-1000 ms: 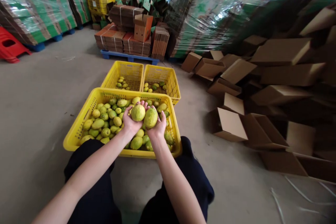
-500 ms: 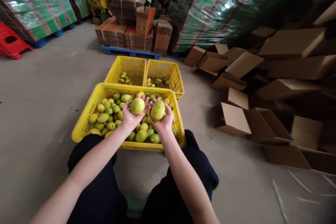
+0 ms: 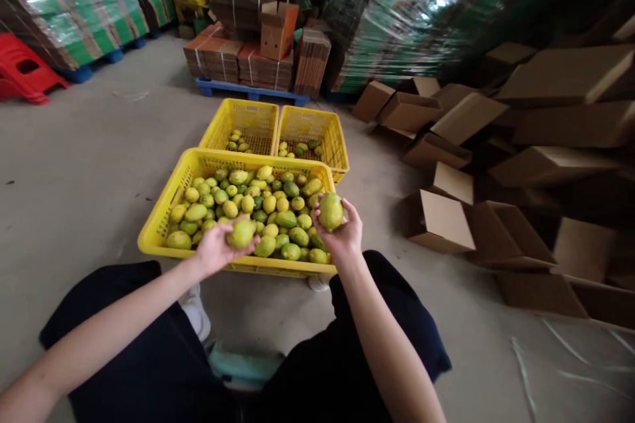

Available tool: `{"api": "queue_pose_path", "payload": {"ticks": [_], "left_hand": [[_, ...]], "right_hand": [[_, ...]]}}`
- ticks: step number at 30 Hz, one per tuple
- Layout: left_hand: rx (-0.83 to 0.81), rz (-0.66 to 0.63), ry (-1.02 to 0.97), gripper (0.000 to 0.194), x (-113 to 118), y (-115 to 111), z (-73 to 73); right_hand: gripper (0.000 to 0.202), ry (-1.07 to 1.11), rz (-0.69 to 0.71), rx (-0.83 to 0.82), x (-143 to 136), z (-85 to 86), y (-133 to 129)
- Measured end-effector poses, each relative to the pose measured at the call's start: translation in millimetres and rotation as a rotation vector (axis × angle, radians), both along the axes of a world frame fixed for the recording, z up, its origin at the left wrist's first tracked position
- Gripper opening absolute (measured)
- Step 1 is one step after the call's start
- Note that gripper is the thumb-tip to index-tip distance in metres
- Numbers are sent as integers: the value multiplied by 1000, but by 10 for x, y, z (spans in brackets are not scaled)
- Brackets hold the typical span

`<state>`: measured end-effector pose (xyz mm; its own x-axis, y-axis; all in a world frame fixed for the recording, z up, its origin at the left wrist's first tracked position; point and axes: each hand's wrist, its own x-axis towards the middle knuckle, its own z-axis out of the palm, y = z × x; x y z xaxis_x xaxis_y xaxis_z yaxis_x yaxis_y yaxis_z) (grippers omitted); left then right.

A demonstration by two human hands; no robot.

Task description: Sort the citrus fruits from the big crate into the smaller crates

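A large yellow crate [image 3: 149, 236] full of green and yellow lemons [image 3: 286, 219] stands on the floor between my knees. Over its front edge my left hand [image 3: 221, 248] holds a yellow-green lemon [image 3: 241, 234], palm up. My right hand [image 3: 347, 231] cups a second, greenish lemon [image 3: 331, 211] above the crate's right side. Behind the large crate are two smaller yellow crates, the left one [image 3: 211, 125] and the right one [image 3: 340, 145], each with several lemons at the bottom.
Cardboard boxes [image 3: 446, 221] lie heaped on the right. Flattened cartons [image 3: 213, 56] rest on a blue pallet [image 3: 253, 92] behind the crates. Wrapped stacks [image 3: 84, 6] and a red stool [image 3: 30, 69] are at the left. White strips [image 3: 523, 370] lie on the floor.
My hands have moved apart, the left one toward me and leftward, the right one to the right, each still with its lemon. My knees are wider apart, and more of the lemons shows.
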<state>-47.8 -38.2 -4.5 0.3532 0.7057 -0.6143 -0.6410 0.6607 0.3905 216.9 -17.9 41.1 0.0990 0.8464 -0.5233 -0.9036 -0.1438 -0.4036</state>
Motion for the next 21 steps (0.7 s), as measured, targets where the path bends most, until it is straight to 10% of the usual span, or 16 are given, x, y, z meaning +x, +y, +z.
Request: {"api": "queue_pose_path", "payload": {"ticks": [6,10,13,21], "left_hand": [[22,-575,208,31,116,-1087,-616],[60,-873,235,17,112,-1342,-727],[-112,-859,209,15,64,-963,-488],[139,125,337,40,-128,1305,738]], "right_hand": [[15,-141,204,-242,51,-141,-12],[16,-104,305,-146,-98,-92,19],[17,-68,360,-79,-207,27,11],[14,-85,309,-72,-205,203,12]]}}
